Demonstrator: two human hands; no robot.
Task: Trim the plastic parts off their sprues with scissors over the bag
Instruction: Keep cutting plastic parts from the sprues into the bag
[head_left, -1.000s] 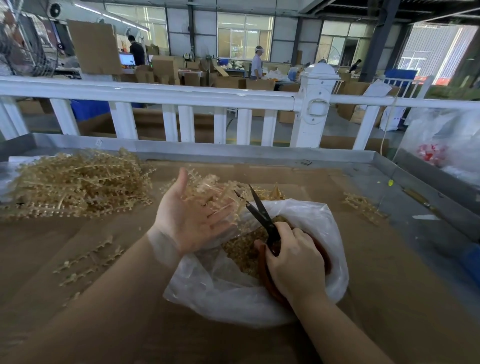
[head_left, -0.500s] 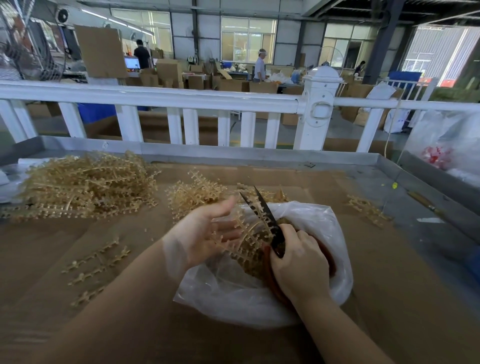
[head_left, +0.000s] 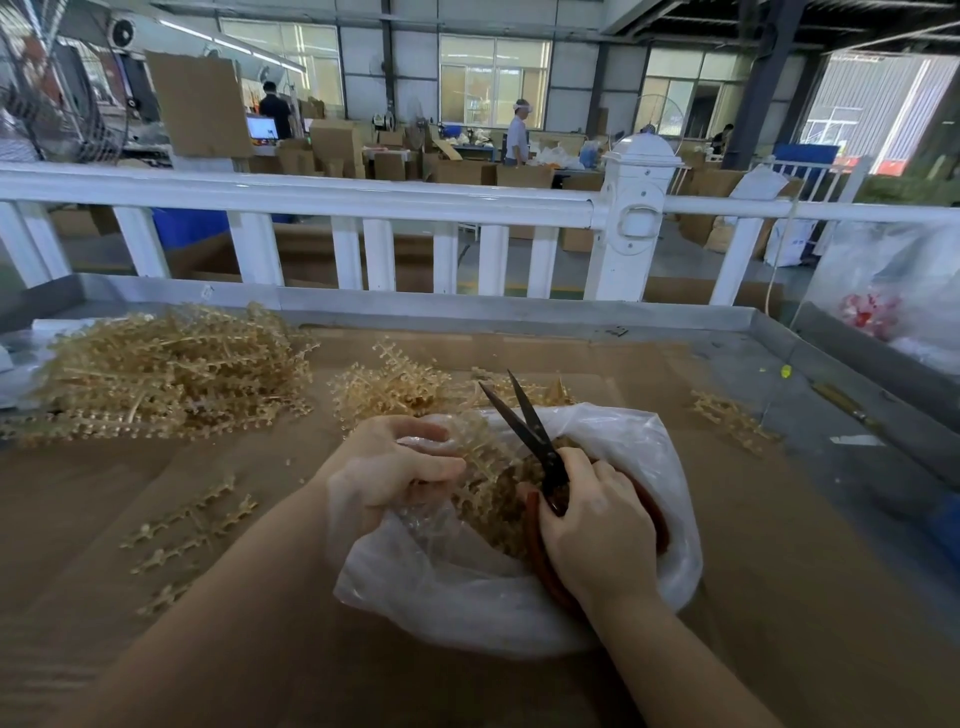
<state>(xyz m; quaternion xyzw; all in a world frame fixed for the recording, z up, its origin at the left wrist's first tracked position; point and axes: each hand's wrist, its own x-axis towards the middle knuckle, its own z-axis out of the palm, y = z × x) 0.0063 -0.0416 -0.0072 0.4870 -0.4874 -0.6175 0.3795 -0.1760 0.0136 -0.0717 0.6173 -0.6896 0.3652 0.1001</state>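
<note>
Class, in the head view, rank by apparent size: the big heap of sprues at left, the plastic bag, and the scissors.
1. Big heap of sprues and plastic bag: similar; the bag is nearer, so unsure.
2. Scissors, clearly smallest, partly hidden by the right hand.

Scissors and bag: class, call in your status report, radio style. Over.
Left hand grips sprues over bag. Right hand holds scissors, blades open, pointing up. No cut under way. Nothing blocking.
</note>
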